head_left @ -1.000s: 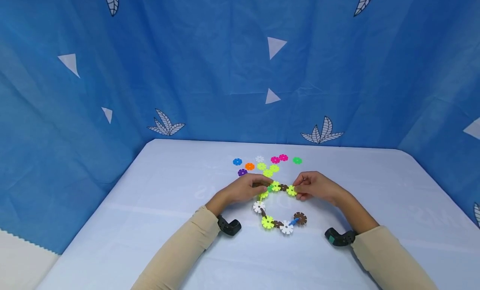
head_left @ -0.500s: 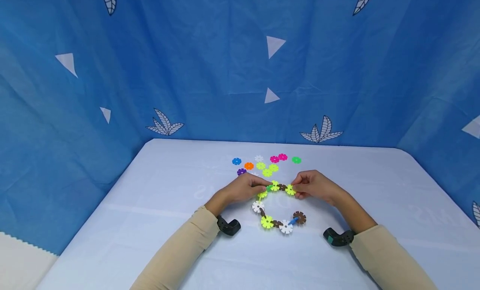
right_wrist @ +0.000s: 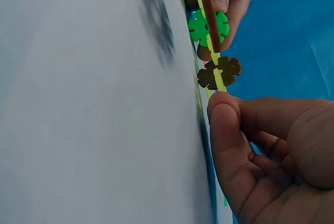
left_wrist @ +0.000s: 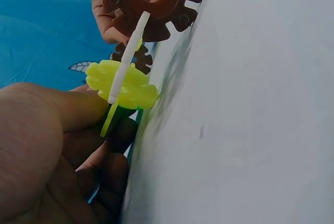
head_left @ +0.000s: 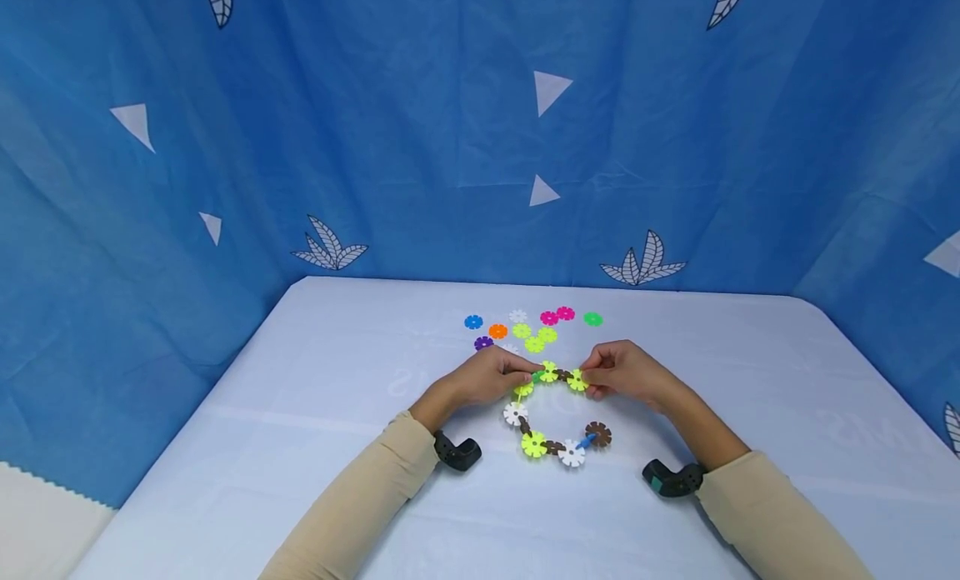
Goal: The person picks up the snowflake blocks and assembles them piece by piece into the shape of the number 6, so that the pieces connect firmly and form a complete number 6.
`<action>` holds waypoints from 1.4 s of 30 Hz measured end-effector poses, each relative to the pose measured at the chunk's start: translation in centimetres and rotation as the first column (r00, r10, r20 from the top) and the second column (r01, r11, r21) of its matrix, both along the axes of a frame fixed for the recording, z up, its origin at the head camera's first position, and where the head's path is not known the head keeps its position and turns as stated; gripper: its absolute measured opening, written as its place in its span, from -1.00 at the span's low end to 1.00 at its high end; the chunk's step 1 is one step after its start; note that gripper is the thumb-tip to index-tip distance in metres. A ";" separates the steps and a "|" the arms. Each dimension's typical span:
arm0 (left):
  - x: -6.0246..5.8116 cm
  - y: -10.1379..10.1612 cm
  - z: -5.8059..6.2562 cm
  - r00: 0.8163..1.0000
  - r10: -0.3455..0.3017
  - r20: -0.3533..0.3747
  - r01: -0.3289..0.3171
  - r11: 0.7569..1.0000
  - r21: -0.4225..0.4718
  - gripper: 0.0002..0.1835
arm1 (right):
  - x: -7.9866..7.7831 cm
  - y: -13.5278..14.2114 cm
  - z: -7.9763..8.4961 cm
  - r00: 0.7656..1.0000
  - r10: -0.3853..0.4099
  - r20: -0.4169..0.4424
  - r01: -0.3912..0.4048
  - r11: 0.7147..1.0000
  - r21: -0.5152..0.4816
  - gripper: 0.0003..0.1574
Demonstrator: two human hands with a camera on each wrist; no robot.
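A curved chain of interlocking snowflake discs, in yellow-green, white, brown, green and blue, lies open on its right side in the head view. My left hand (head_left: 486,375) pinches the chain's green disc (right_wrist: 209,28) between thumb and fingers at the upper left. At the upper right end, my right hand (head_left: 626,372) pinches a yellow-green disc (head_left: 577,380). A brown disc (right_wrist: 219,72) joins that part just ahead of the right fingertips. The chain's other end is a larger-looking brown disc (head_left: 598,434), fixed to a blue disc (head_left: 587,442) and standing nearer the body.
Loose discs are scattered behind the hands: blue (head_left: 473,322), orange (head_left: 498,332), purple (head_left: 483,343), pink (head_left: 550,318), green (head_left: 593,319), white and several yellow-green ones. The white table (head_left: 300,447) ends at a blue curtain (head_left: 420,147) behind.
My right hand has shifted slightly left, bringing the end yellow-green disc and the brown disc beside it a little closer. The left hand's grip stays the same.
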State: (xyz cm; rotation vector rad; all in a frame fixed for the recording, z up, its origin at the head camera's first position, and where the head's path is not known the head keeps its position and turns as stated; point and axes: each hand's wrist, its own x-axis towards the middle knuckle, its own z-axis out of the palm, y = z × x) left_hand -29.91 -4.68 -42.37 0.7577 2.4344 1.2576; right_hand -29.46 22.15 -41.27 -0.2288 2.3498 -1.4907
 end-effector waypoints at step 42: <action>-0.5 -0.2 -0.7 0.998 -0.061 -0.029 0.062 0.997 0.053 -0.70 | -9.0 2.0 1.7 0.984 0.030 -0.178 0.073 0.834 0.547 -0.54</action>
